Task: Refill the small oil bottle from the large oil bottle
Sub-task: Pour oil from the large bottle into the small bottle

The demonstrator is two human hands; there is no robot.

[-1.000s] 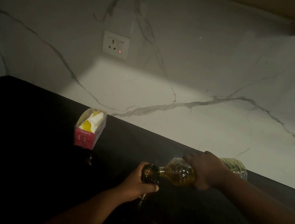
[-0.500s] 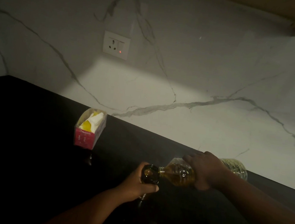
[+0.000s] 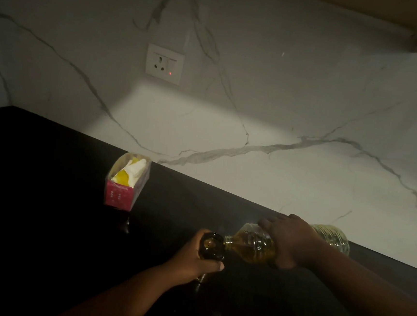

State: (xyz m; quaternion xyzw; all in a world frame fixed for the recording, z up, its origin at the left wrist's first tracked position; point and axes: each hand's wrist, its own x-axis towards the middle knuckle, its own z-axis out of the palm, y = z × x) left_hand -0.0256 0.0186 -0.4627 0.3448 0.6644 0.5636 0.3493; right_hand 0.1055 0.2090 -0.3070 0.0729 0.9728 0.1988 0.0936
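Observation:
The large oil bottle [image 3: 252,246], clear plastic with yellow oil inside, lies tipped on its side above the black counter. My right hand [image 3: 289,240] grips it round the middle, and its ribbed base sticks out to the right. Its neck meets the round mouth of the small dark bottle [image 3: 212,246], which stands upright. My left hand [image 3: 197,259] wraps around the small bottle just below the mouth, hiding most of its body.
A pink open box [image 3: 126,182] with white and yellow contents stands on the black counter [image 3: 48,194] at the left. A marble wall with a socket [image 3: 164,63] rises behind. A small dark object [image 3: 126,223] sits in front of the box.

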